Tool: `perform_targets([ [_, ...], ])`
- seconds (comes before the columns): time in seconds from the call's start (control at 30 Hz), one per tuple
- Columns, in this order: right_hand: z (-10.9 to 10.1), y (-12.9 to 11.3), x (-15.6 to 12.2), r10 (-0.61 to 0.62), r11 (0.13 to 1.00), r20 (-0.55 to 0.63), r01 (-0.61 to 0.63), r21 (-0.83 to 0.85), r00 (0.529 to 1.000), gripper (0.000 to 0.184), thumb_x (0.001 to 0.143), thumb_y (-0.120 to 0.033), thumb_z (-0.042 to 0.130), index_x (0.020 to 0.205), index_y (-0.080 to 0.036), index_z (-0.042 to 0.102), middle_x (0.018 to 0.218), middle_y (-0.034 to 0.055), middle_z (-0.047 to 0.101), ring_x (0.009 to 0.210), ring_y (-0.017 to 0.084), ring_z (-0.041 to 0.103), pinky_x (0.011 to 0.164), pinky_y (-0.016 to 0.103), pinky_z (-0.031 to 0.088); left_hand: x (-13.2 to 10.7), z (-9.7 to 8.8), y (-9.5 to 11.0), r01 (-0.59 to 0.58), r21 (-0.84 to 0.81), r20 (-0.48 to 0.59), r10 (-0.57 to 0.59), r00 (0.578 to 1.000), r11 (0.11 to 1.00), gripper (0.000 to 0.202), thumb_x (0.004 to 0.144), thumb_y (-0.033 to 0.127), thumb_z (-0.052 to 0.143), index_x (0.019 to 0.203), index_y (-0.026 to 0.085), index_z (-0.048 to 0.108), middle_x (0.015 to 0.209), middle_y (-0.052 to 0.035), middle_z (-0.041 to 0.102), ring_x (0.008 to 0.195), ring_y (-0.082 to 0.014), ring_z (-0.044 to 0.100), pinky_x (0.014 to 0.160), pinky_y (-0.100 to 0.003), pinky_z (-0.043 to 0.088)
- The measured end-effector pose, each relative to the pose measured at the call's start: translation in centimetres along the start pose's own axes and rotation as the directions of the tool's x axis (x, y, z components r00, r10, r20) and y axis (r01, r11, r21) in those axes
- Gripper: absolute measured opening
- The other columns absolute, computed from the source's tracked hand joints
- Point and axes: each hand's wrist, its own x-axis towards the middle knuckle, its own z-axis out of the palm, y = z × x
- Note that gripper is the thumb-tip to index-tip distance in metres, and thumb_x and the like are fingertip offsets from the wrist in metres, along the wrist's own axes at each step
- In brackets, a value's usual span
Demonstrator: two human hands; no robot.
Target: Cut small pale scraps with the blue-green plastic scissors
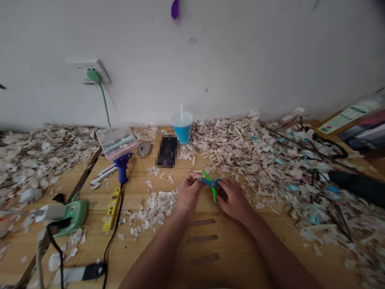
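My right hand (233, 198) is closed on a pair of green and blue scissors (213, 184). The blades are spread apart, the green one pointing up and the blue one reaching left to the fingertips of my other hand. My left hand (189, 192) is closed in a pinch, with a small pale scrap (197, 177) showing at its fingers. Its exact shape is too small to tell. Beside my left forearm lies a little heap of whitish petal-like pieces (158, 208).
Large piles of pale scraps (234, 140) cover the table's back and right, with branches (300, 140) among them. A blue cup (183, 130) with a straw stands by the wall. Leftward are a blue glue gun (122, 166), yellow box (111, 209), plastic case (117, 142) and green power strip (76, 214).
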Motion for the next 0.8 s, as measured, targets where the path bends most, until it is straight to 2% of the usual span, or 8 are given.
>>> perform_targets([
  [0.17, 0.2, 0.1, -0.1, -0.002, 1.000, 0.048, 0.003, -0.021, 0.999, 0.026, 0.077, -0.019, 0.058, 0.103, -0.019, 0.059, 0.106, 0.0122, 0.065, 0.102, 0.030, 0.053, 0.086, 0.045, 0.042, -0.2, 0.1, -0.2, 0.026, 0.010, 0.021, -0.026, 0.999, 1.000, 0.018, 0.069, 0.024, 0.080, 0.077, 0.014, 0.068, 0.078, -0.0011, 0.066, 0.075, -0.0095, 0.060, 0.075, -0.022, 0.050],
  [0.4, -0.1, -0.1, 0.0, -0.024, 1.000, 0.083, 0.023, 0.007, 0.996, 0.021, 0.078, -0.016, 0.058, 0.098, -0.020, 0.058, 0.097, 0.0090, 0.066, 0.098, 0.028, 0.053, 0.085, 0.041, 0.041, 0.2, -0.5, -1.0, 0.053, 0.020, 0.011, -0.053, 0.999, 0.998, 0.017, 0.069, 0.024, 0.081, 0.076, 0.015, 0.069, 0.074, 0.0009, 0.065, 0.070, -0.0078, 0.057, 0.070, -0.019, 0.047],
  [0.6, 0.0, -0.1, 0.0, -0.027, 1.000, 0.066, 0.027, 0.013, 0.997, 0.025, 0.077, -0.016, 0.059, 0.102, -0.019, 0.058, 0.097, 0.0088, 0.066, 0.098, 0.028, 0.052, 0.085, 0.042, 0.039, 0.4, -1.2, -1.6, 0.007, 0.129, 0.024, -0.010, 1.000, 0.992, 0.016, 0.071, 0.026, 0.080, 0.076, 0.015, 0.069, 0.073, 0.0010, 0.065, 0.069, -0.0084, 0.056, 0.071, -0.020, 0.046],
  [0.8, 0.2, -0.2, -0.1, -0.044, 0.998, 0.059, 0.046, -0.031, 0.997, 0.018, 0.077, -0.017, 0.061, 0.095, -0.019, 0.059, 0.095, 0.0089, 0.067, 0.096, 0.027, 0.054, 0.082, 0.040, 0.038, 0.2, -0.8, -1.5, 0.065, 0.107, -0.020, -0.064, 0.998, 0.992, 0.018, 0.069, 0.027, 0.081, 0.074, 0.015, 0.069, 0.069, 0.0011, 0.065, 0.065, -0.0078, 0.055, 0.068, -0.019, 0.045],
])
